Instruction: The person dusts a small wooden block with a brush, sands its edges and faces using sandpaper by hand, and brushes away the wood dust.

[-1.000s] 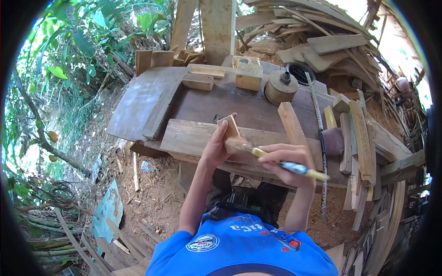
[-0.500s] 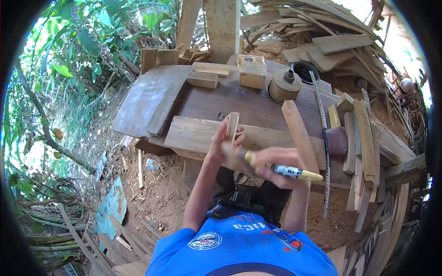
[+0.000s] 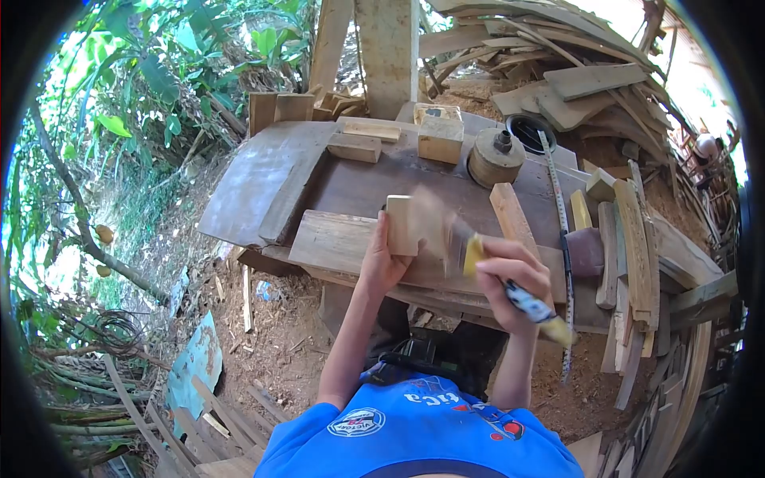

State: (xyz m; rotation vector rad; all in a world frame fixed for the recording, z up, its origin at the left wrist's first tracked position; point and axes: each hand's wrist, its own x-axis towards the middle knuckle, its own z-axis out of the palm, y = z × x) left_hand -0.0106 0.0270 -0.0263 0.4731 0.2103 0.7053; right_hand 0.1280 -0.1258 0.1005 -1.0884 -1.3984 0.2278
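My left hand (image 3: pixel 386 259) grips a small flat wooden block (image 3: pixel 401 225), held upright above a long plank (image 3: pixel 335 239) at the front of the workbench. In my right hand (image 3: pixel 516 279) is a paintbrush (image 3: pixel 526 301), its handle patterned white, blue and black with a yellow end. The brush's bristles are blurred by motion and point toward the block's right side; whether they touch it I cannot tell.
On the workbench (image 3: pixel 366 187) stand a round wooden piece with a metal fitting (image 3: pixel 496 158), a square block (image 3: pixel 441 137) and a black bowl (image 3: pixel 529 131). A measuring tape (image 3: pixel 558 191) lies right of a slanted wood piece (image 3: pixel 512 213). Scrap boards (image 3: pixel 594 80) are piled behind.
The block has turned from its narrow edge to its broad face. My right hand and the brush have shifted right, away from my left fingers. The view has moved slightly.
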